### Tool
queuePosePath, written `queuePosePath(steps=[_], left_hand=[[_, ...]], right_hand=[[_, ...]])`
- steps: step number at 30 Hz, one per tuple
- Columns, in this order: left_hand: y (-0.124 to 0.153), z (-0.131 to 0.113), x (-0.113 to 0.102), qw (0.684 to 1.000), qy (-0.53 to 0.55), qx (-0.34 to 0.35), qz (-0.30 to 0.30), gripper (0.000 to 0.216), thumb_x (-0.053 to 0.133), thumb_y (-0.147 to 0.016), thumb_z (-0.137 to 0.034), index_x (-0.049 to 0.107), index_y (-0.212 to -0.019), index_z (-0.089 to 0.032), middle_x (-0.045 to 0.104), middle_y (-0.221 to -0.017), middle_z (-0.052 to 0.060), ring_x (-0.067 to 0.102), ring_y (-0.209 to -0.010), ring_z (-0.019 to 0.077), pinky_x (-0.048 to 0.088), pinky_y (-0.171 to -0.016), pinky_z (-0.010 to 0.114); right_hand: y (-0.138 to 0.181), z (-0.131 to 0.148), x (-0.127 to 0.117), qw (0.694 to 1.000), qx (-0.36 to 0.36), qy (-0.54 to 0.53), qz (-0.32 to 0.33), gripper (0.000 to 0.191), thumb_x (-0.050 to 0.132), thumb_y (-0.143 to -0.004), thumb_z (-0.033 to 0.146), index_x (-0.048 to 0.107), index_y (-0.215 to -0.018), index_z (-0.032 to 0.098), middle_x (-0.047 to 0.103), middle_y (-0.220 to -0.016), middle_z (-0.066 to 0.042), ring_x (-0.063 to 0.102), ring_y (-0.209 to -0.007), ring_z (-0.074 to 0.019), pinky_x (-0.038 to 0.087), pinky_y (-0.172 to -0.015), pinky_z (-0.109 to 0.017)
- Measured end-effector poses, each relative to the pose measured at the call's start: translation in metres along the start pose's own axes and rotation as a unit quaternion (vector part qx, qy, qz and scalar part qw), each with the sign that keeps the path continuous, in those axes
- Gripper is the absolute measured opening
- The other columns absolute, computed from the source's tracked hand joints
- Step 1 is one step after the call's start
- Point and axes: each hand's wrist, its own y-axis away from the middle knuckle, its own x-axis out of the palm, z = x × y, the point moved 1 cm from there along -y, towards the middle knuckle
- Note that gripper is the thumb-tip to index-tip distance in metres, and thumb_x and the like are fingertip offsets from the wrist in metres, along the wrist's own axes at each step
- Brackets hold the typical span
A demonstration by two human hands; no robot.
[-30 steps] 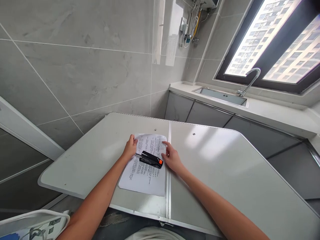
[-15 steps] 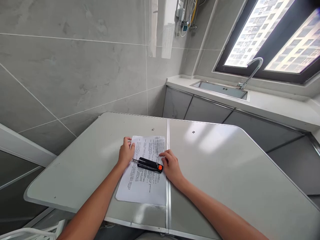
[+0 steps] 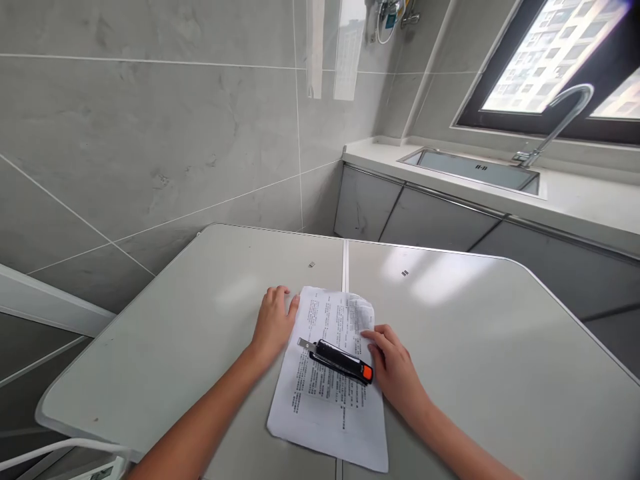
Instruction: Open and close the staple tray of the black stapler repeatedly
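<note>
- Table (image 3: 190, 347): one, pale grey, made of two leaves joined at a metal seam (image 3: 345, 263) that runs from the far edge toward the near edge; rounded corners at near left and far left; two small metal bits lie on it near the far edge, one (image 3: 311, 265) left of the seam, one (image 3: 405, 273) right of it.
- Left hand (image 3: 273, 323): one, flat on the left leaf, palm down, fingers loosely spread and gripping nothing; the thumb side touches the left edge of the paper near its far left corner.
- Paper (image 3: 330, 400): a printed sheet or a thin stack, the count not readable; it lies across the seam, nearer the near edge of the table than the far edge; long axis runs near to far, slightly skewed, the near end swung right; the far right corner is curled and creased.
- Stapler (image 3: 340, 360): one, black, with an orange end (image 3: 367, 373); it lies on the paper about midway along it, between the two hands; long axis crosses the sheet on a diagonal, the metal nose (image 3: 305, 344) pointing left and slightly toward the far edge, the orange end pointing right and toward the near edge.
- Right hand (image 3: 395, 363): one, resting on the right edge of the paper, fingers bent and closed on nothing; the fingertips lie just beside the orange end of the stapler; contact with it cannot be told.
- Hands: two, well apart, one at each long edge of the paper.
- Beyond the far right corner: one sink (image 3: 473, 168) set in a counter; one curved tap (image 3: 555, 127).
</note>
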Motion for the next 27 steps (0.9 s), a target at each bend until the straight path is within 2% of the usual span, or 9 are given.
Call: queuePosePath(steps=[2, 4, 6, 9, 13, 16, 19, 23, 27], left_hand=[[-0.026, -0.004, 0.001, 0.999, -0.032, 0.04, 0.005, 0.026, 0.047, -0.102, -0.035, 0.068, -0.099, -0.021, 0.066, -0.112, 0.012, 0.064, -0.103, 0.0271, 0.05, -0.091, 0.041], [-0.056, -0.008, 0.009, 0.993, -0.021, 0.11, 0.027, 0.028, 0.043, -0.102, -0.026, 0.069, -0.109, -0.021, 0.068, -0.117, 0.012, 0.064, -0.107, 0.025, 0.051, -0.096, 0.04], [-0.083, -0.009, 0.024, 0.983, -0.016, 0.174, 0.047, 0.033, 0.044, -0.101, -0.021, 0.067, -0.125, -0.021, 0.064, -0.135, 0.011, 0.059, -0.123, 0.0247, 0.047, -0.107, 0.041], [-0.103, -0.003, 0.047, 0.975, -0.046, 0.202, 0.081, 0.038, 0.045, -0.101, -0.021, 0.066, -0.133, -0.024, 0.06, -0.147, 0.009, 0.055, -0.133, 0.0257, 0.045, -0.112, 0.046], [-0.089, 0.016, 0.051, 0.969, -0.052, 0.223, 0.089, 0.035, 0.048, -0.099, -0.017, 0.071, -0.126, -0.022, 0.065, -0.142, 0.01, 0.057, -0.132, 0.025, 0.044, -0.115, 0.047], [-0.067, 0.03, 0.035, 0.976, -0.035, 0.206, 0.069, 0.031, 0.047, -0.099, -0.013, 0.075, -0.11, -0.022, 0.073, -0.119, 0.008, 0.065, -0.113, 0.0226, 0.055, -0.098, 0.039], [-0.049, 0.036, 0.022, 0.982, -0.013, 0.185, 0.031, 0.028, 0.049, -0.098, -0.008, 0.074, -0.099, -0.022, 0.073, -0.101, 0.007, 0.065, -0.098, 0.0214, 0.056, -0.091, 0.037], [-0.041, 0.037, 0.021, 0.981, -0.013, 0.194, -0.004, 0.036, 0.047, -0.095, -0.001, 0.071, -0.113, -0.019, 0.07, -0.115, 0.009, 0.062, -0.107, 0.0222, 0.055, -0.098, 0.04], [-0.042, 0.039, 0.02, 0.984, -0.003, 0.178, 0.012, 0.032, 0.05, -0.093, -0.002, 0.074, -0.103, -0.02, 0.071, -0.115, 0.009, 0.063, -0.107, 0.0225, 0.056, -0.097, 0.039]], right_hand=[[-0.002, -0.006, -0.006, 1.0, 0.006, 0.017, -0.003, 0.029, 0.041, -0.097, 0.026, 0.068, -0.107, 0.026, 0.062, -0.108, -0.011, 0.063, -0.076, -0.0216, 0.053, -0.067, -0.037], [-0.005, -0.01, -0.009, 1.0, 0.012, 0.027, -0.009, 0.029, 0.041, -0.096, 0.025, 0.069, -0.104, 0.026, 0.062, -0.108, -0.011, 0.062, -0.071, -0.0208, 0.052, -0.064, -0.037], [-0.009, -0.012, -0.01, 0.999, 0.013, 0.027, -0.013, 0.029, 0.041, -0.095, 0.024, 0.069, -0.101, 0.025, 0.063, -0.107, -0.011, 0.061, -0.068, -0.0201, 0.052, -0.061, -0.036], [-0.011, -0.012, -0.008, 1.0, 0.009, 0.011, -0.012, 0.03, 0.041, -0.095, 0.024, 0.071, -0.099, 0.026, 0.064, -0.106, -0.012, 0.061, -0.065, -0.0202, 0.05, -0.057, -0.035], [-0.012, -0.013, -0.007, 1.0, 0.001, 0.005, -0.016, 0.031, 0.041, -0.095, 0.024, 0.072, -0.098, 0.026, 0.064, -0.104, -0.011, 0.06, -0.063, -0.02, 0.047, -0.052, -0.034], [-0.014, -0.016, -0.007, 1.0, -0.003, 0.009, -0.009, 0.031, 0.041, -0.094, 0.025, 0.072, -0.097, 0.027, 0.064, -0.104, -0.011, 0.058, -0.059, -0.0188, 0.047, -0.051, -0.034], [-0.015, -0.019, -0.008, 1.0, -0.002, 0.017, -0.006, 0.029, 0.043, -0.094, 0.027, 0.072, -0.098, 0.027, 0.064, -0.106, -0.01, 0.057, -0.058, -0.0181, 0.048, -0.053, -0.035], [-0.018, -0.024, -0.009, 0.999, 0.0, 0.031, -0.005, 0.03, 0.044, -0.093, 0.026, 0.072, -0.1, 0.027, 0.065, -0.108, -0.009, 0.058, -0.06, -0.0177, 0.047, -0.055, -0.034], [-0.027, -0.029, -0.01, 0.999, -0.004, 0.032, -0.011, 0.031, 0.045, -0.091, 0.027, 0.075, -0.098, 0.027, 0.065, -0.109, -0.009, 0.055, -0.056, -0.0158, 0.047, -0.055, -0.034]])
